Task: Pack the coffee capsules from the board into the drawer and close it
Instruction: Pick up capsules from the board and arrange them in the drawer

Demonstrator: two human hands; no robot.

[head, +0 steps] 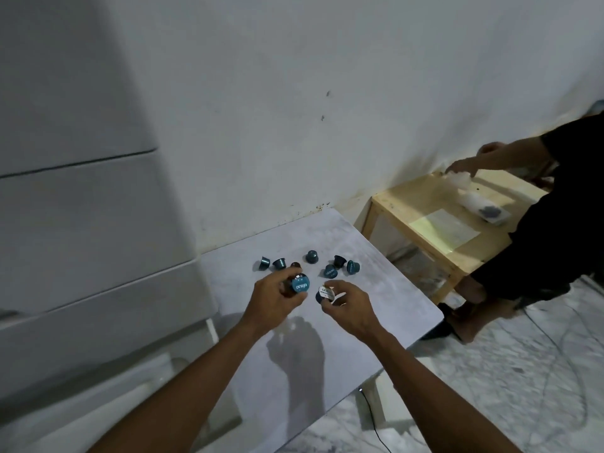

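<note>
Several small teal and dark coffee capsules (pixel 330 271) lie scattered at the far part of a pale grey board (pixel 376 308). My left hand (pixel 273 297) holds a capsule with a blue foil lid (pixel 300 286) just above the board. My right hand (pixel 348 305) holds another capsule with a white and dark lid (pixel 325 294) close beside it. A white drawer unit (pixel 81 240) stands to the left, its drawer fronts all shut.
A low wooden table (pixel 434 230) stands to the right against the white wall, with a paper sheet and a plastic bag on it. Another person in dark clothes (pixel 529 243) reaches over it. A cable runs across the marble floor.
</note>
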